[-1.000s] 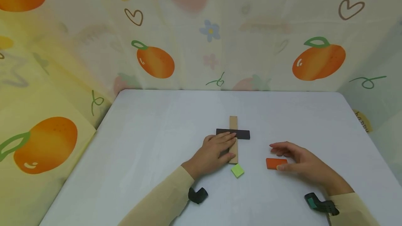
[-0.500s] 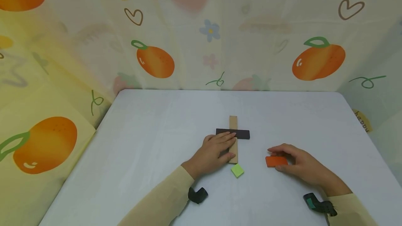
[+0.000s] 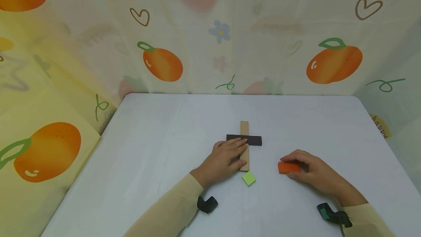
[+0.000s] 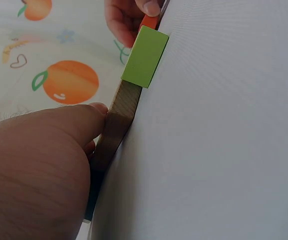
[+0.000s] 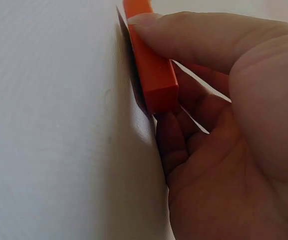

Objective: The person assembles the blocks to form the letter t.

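Observation:
My left hand (image 3: 225,160) lies over a dark bar (image 3: 254,140) and a light wooden strip (image 3: 244,158); its fingers stretch onto the bar and its thumb touches the strip. The bar and strip form a cross on the table. At the strip's near end is a small light green block (image 3: 249,179), which shows its long face in the left wrist view. My right hand (image 3: 312,171) pinches an orange block (image 3: 285,168), thumb on the near side and fingers behind it. The right wrist view shows this orange block (image 5: 156,75) close along the white surface.
The white table (image 3: 158,134) reaches back to a hanging cloth (image 3: 197,46) printed with oranges and hearts. A dark strap piece (image 3: 207,204) sticks out by the left sleeve, and another dark mount (image 3: 333,215) by the right sleeve.
The right hand's fingers have closed around the orange block, which has moved slightly away from the person. The left hand, cross and green block have stayed in place.

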Motion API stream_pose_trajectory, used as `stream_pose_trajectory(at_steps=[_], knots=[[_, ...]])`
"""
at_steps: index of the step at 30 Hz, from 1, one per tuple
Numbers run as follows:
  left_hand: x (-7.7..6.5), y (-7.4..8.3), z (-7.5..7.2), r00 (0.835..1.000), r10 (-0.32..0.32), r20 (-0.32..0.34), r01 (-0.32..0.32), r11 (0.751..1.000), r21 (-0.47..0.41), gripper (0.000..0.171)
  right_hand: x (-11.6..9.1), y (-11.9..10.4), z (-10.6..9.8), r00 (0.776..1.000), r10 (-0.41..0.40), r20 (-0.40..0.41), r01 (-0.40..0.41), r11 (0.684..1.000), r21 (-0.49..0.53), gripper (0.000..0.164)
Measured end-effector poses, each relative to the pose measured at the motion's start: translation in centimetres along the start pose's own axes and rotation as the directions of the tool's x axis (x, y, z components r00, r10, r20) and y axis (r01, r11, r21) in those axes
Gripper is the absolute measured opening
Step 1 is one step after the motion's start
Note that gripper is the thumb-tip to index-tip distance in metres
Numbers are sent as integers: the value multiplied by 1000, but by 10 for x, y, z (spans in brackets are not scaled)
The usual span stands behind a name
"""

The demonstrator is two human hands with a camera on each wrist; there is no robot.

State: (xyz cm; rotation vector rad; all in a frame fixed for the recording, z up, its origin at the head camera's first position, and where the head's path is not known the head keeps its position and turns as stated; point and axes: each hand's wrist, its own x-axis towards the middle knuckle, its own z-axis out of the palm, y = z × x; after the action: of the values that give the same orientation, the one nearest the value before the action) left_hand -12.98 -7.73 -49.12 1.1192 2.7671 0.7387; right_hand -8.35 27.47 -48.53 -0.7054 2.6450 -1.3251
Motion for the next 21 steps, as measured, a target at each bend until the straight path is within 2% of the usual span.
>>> stream_pose_trajectory(at_steps=[11, 21], knots=[[0, 0, 0, 1000, 10, -7, -10, 1000, -4, 61, 5, -7, 10, 992, -127, 0, 126, 988, 92, 37], [0, 0, 1, 1000, 2, -3, -2, 1000, 4, 60, 8, -20, 25, 989, -121, 89, 113, 990, 87, 31]])
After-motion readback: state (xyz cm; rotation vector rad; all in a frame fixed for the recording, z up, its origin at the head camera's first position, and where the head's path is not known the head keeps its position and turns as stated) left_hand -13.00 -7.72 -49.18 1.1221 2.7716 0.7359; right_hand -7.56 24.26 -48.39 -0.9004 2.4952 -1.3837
